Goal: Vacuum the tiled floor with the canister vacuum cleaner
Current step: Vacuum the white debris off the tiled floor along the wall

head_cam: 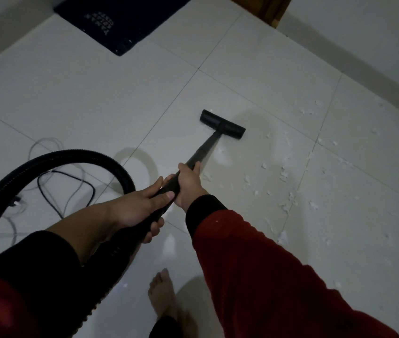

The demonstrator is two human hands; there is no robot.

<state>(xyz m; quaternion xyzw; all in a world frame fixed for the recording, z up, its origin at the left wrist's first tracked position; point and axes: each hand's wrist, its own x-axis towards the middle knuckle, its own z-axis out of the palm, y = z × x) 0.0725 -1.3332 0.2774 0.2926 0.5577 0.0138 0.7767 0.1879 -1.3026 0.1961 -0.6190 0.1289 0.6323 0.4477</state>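
Nearest me, my left hand (pixel 137 211) is wrapped around the black wand (pixel 200 154) at its hose (pixel 47 162) end and my right hand (pixel 188 184) is clenched just ahead, I judge to steer and push together. The floor nozzle (pixel 222 124) lies flat mid-floor, left of the white scraps (pixel 283 174) strewn toward the right wall on the tiled floor (pixel 96 93). At the far edge, a dark mat (pixel 120 23) bears pale lettering too small to read; the canister is out of view.

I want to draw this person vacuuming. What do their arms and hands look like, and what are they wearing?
Both arms have red sleeves with black cuffs. The left sleeve is pushed up, baring the forearm; the right sleeve reaches the wrist. The left hand and right hand are bare: no gloves, rings or watch visible.
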